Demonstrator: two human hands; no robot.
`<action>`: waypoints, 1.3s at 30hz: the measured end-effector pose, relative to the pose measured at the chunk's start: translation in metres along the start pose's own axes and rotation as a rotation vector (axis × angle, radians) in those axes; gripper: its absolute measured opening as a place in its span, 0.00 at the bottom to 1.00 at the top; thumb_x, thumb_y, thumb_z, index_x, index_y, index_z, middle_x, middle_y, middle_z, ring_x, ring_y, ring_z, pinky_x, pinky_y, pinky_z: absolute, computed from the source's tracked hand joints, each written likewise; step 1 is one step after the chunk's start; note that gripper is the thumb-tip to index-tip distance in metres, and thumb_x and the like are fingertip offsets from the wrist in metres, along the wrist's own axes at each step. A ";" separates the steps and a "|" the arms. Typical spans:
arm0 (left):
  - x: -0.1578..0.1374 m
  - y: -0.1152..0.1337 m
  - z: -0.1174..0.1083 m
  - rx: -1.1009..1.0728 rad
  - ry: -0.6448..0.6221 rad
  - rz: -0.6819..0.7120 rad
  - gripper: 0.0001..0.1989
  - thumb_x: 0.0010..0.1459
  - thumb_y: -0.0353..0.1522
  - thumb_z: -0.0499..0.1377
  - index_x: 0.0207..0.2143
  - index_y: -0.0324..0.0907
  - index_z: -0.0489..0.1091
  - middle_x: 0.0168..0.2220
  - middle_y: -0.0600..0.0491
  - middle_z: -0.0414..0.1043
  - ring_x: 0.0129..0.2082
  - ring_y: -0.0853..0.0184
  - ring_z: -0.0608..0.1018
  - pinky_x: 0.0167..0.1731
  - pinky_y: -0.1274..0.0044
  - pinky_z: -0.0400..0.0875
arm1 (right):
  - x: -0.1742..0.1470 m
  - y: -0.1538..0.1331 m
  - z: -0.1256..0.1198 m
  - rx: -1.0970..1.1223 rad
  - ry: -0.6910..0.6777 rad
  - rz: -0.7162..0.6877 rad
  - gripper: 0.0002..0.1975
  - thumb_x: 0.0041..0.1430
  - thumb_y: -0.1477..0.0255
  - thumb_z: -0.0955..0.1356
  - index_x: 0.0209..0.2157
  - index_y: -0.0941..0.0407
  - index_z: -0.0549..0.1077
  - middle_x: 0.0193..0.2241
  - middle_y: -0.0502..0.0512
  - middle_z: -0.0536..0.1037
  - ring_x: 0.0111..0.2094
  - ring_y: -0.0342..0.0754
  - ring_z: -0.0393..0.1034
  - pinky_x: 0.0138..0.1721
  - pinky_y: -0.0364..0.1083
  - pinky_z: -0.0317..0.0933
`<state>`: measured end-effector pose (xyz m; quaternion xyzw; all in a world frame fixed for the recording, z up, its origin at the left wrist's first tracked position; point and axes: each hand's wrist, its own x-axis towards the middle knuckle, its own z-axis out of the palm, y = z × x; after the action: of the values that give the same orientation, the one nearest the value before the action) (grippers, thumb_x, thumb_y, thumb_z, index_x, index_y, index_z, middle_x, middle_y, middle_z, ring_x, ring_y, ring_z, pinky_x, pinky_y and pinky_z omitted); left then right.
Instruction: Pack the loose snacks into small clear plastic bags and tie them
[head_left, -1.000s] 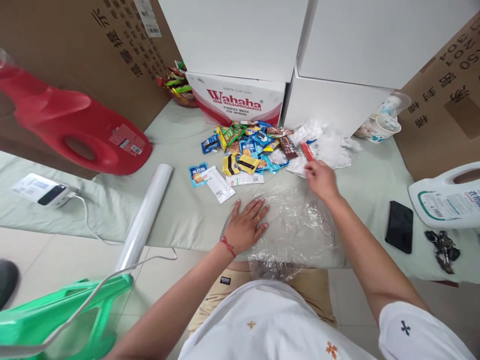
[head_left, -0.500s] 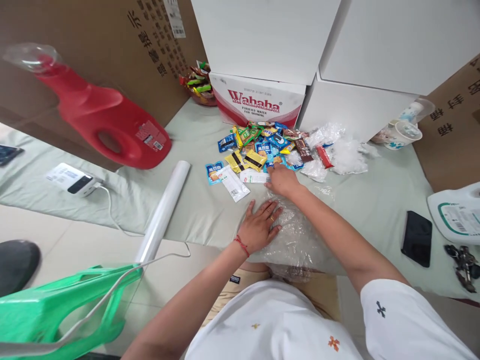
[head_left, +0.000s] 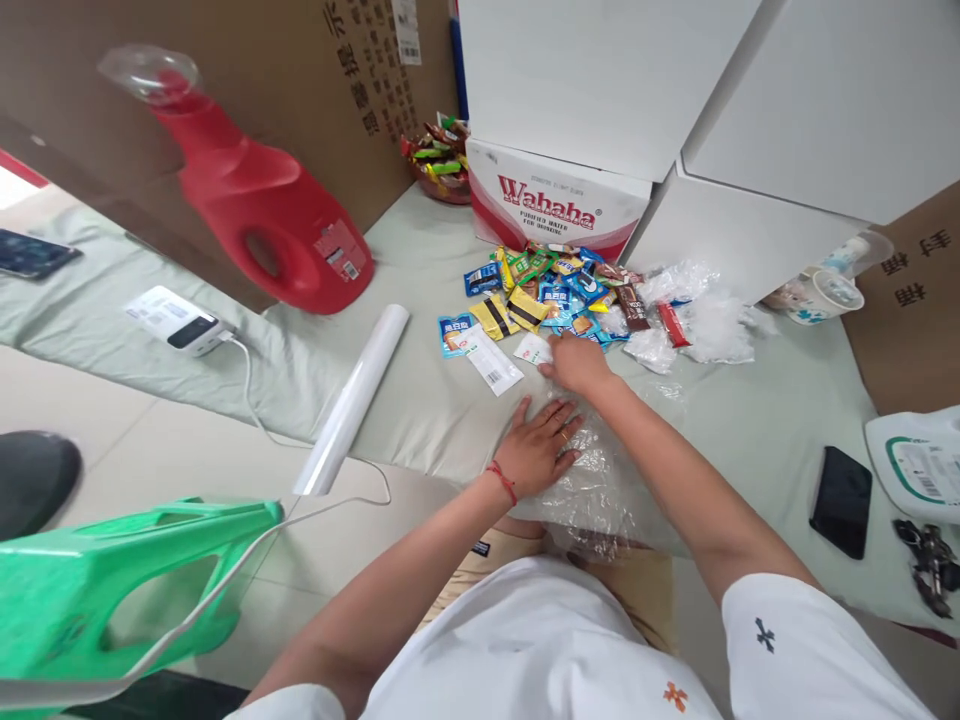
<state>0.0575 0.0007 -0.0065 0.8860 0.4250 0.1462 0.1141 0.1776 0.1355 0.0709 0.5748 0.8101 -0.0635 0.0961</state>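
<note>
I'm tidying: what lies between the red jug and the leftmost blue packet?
In the head view, the far end of the white roll lies between the red jug and blue packet.

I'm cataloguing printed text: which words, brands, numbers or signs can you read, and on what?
"Wahaha®": red-and-white cardboard carton
"PURIFIED WATER FOR DRINKING": same carton
"温馨提示": left brown cardboard box
"封桶": right brown cardboard box
"鱼豆腐": light-blue plastic packets
Too small or blurred: labels on red plastic jug, white plastic jug; remaining print.

The right hand [head_left: 581,366] has moved from the red packet [head_left: 673,325] to a white sachet [head_left: 531,349].
</note>
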 end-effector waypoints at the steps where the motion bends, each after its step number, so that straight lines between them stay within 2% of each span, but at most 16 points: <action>1: 0.000 0.000 0.000 -0.005 0.004 -0.001 0.27 0.72 0.46 0.45 0.68 0.49 0.60 0.70 0.48 0.59 0.71 0.56 0.60 0.70 0.49 0.39 | -0.004 0.000 -0.006 0.006 -0.003 0.027 0.24 0.65 0.59 0.68 0.55 0.61 0.71 0.52 0.70 0.76 0.49 0.61 0.75 0.46 0.52 0.68; 4: 0.000 0.000 -0.002 -0.028 0.014 -0.004 0.27 0.71 0.45 0.47 0.68 0.49 0.61 0.70 0.47 0.61 0.70 0.56 0.60 0.70 0.49 0.39 | -0.014 -0.011 -0.026 0.068 0.055 0.096 0.25 0.66 0.56 0.66 0.53 0.61 0.72 0.50 0.70 0.77 0.49 0.62 0.75 0.46 0.52 0.68; 7: 0.000 0.000 -0.003 -0.054 -0.005 -0.016 0.24 0.70 0.44 0.49 0.63 0.48 0.67 0.66 0.46 0.67 0.68 0.54 0.64 0.70 0.49 0.41 | -0.011 -0.045 -0.032 0.180 0.158 0.104 0.28 0.68 0.50 0.62 0.53 0.60 0.71 0.51 0.69 0.76 0.48 0.60 0.75 0.46 0.53 0.69; 9: -0.001 -0.001 -0.003 -0.061 -0.031 -0.032 0.23 0.70 0.42 0.50 0.61 0.45 0.69 0.64 0.44 0.69 0.66 0.53 0.67 0.70 0.52 0.43 | -0.003 -0.072 -0.024 0.233 0.154 0.083 0.29 0.67 0.50 0.63 0.55 0.60 0.70 0.53 0.70 0.74 0.48 0.59 0.75 0.46 0.52 0.70; 12: -0.001 -0.001 -0.001 -0.051 -0.044 -0.010 0.26 0.69 0.39 0.50 0.66 0.41 0.64 0.69 0.43 0.62 0.69 0.52 0.64 0.70 0.57 0.46 | 0.010 -0.102 -0.002 0.248 0.045 0.049 0.29 0.65 0.55 0.68 0.58 0.62 0.68 0.57 0.72 0.70 0.48 0.57 0.76 0.44 0.51 0.71; 14: -0.001 -0.001 0.000 -0.043 -0.047 0.016 0.27 0.69 0.37 0.50 0.68 0.41 0.61 0.71 0.44 0.57 0.71 0.52 0.60 0.70 0.58 0.46 | 0.015 -0.107 0.009 0.244 -0.003 0.044 0.28 0.65 0.59 0.69 0.58 0.62 0.67 0.57 0.72 0.69 0.48 0.57 0.76 0.44 0.51 0.71; 15: -0.001 -0.001 -0.001 -0.043 -0.050 0.013 0.27 0.69 0.38 0.50 0.67 0.42 0.62 0.70 0.44 0.59 0.70 0.52 0.61 0.70 0.57 0.46 | 0.015 -0.105 0.012 0.238 -0.011 0.040 0.27 0.65 0.60 0.69 0.58 0.62 0.68 0.57 0.71 0.69 0.47 0.56 0.76 0.44 0.51 0.71; 17: 0.000 0.000 -0.002 -0.050 -0.051 -0.016 0.24 0.69 0.40 0.51 0.64 0.44 0.66 0.67 0.44 0.65 0.68 0.52 0.65 0.70 0.55 0.45 | 0.010 -0.089 0.011 0.215 -0.014 0.018 0.24 0.64 0.61 0.69 0.56 0.60 0.70 0.55 0.69 0.71 0.47 0.56 0.76 0.45 0.50 0.70; 19: 0.000 0.000 -0.004 -0.062 -0.028 -0.037 0.23 0.69 0.42 0.51 0.62 0.46 0.69 0.63 0.45 0.70 0.66 0.53 0.67 0.70 0.52 0.43 | -0.005 -0.061 0.004 0.201 0.015 -0.012 0.23 0.62 0.60 0.69 0.54 0.57 0.71 0.53 0.65 0.73 0.46 0.56 0.75 0.46 0.50 0.69; 25: 0.000 -0.008 -0.005 -0.065 0.037 -0.061 0.29 0.68 0.46 0.52 0.68 0.47 0.61 0.70 0.44 0.59 0.72 0.51 0.56 0.69 0.47 0.39 | -0.097 0.046 -0.015 0.391 0.174 -0.134 0.27 0.59 0.62 0.71 0.59 0.53 0.70 0.51 0.59 0.74 0.50 0.56 0.71 0.50 0.50 0.66; 27: 0.002 -0.011 -0.006 -0.082 0.015 -0.053 0.30 0.67 0.46 0.54 0.68 0.47 0.61 0.70 0.43 0.60 0.72 0.51 0.56 0.70 0.47 0.38 | -0.129 0.067 -0.011 0.432 0.148 -0.179 0.27 0.59 0.64 0.72 0.60 0.51 0.69 0.51 0.58 0.74 0.51 0.56 0.71 0.49 0.50 0.67; 30: 0.005 -0.017 -0.007 -0.098 -0.021 -0.055 0.31 0.67 0.43 0.54 0.69 0.45 0.58 0.71 0.44 0.57 0.73 0.52 0.56 0.70 0.48 0.37 | -0.159 0.078 0.008 0.368 0.018 -0.202 0.29 0.59 0.69 0.72 0.62 0.50 0.67 0.55 0.59 0.73 0.50 0.54 0.73 0.46 0.49 0.67; 33: 0.005 -0.026 -0.009 -0.123 -0.047 -0.087 0.33 0.66 0.40 0.54 0.71 0.44 0.54 0.72 0.44 0.55 0.73 0.53 0.55 0.70 0.49 0.40 | -0.165 0.080 0.031 0.280 -0.108 -0.182 0.32 0.59 0.72 0.71 0.64 0.52 0.65 0.59 0.61 0.70 0.51 0.54 0.73 0.46 0.49 0.67; 35: 0.002 -0.033 -0.011 -0.171 -0.030 -0.112 0.32 0.65 0.38 0.53 0.70 0.43 0.55 0.71 0.44 0.57 0.73 0.54 0.56 0.70 0.51 0.46 | -0.161 0.087 0.040 0.295 -0.137 -0.196 0.35 0.58 0.70 0.73 0.66 0.51 0.63 0.62 0.62 0.68 0.54 0.55 0.72 0.49 0.49 0.67; 37: 0.001 -0.037 -0.014 -0.226 0.051 -0.148 0.28 0.65 0.36 0.52 0.67 0.43 0.61 0.69 0.44 0.61 0.71 0.55 0.60 0.68 0.55 0.54 | -0.155 0.099 0.041 0.362 -0.110 -0.241 0.37 0.59 0.65 0.73 0.67 0.50 0.62 0.64 0.61 0.65 0.57 0.55 0.70 0.52 0.49 0.66; 39: 0.004 -0.037 -0.017 -0.251 0.181 -0.209 0.24 0.66 0.36 0.51 0.63 0.43 0.65 0.65 0.43 0.66 0.67 0.56 0.65 0.66 0.58 0.60 | -0.144 0.111 0.040 0.410 -0.012 -0.236 0.33 0.63 0.60 0.70 0.67 0.51 0.62 0.64 0.61 0.66 0.59 0.55 0.69 0.55 0.50 0.65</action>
<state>0.0273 0.0280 -0.0021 0.7991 0.5015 0.2646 0.1998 0.3316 0.0309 0.0662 0.4831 0.8414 -0.2408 -0.0259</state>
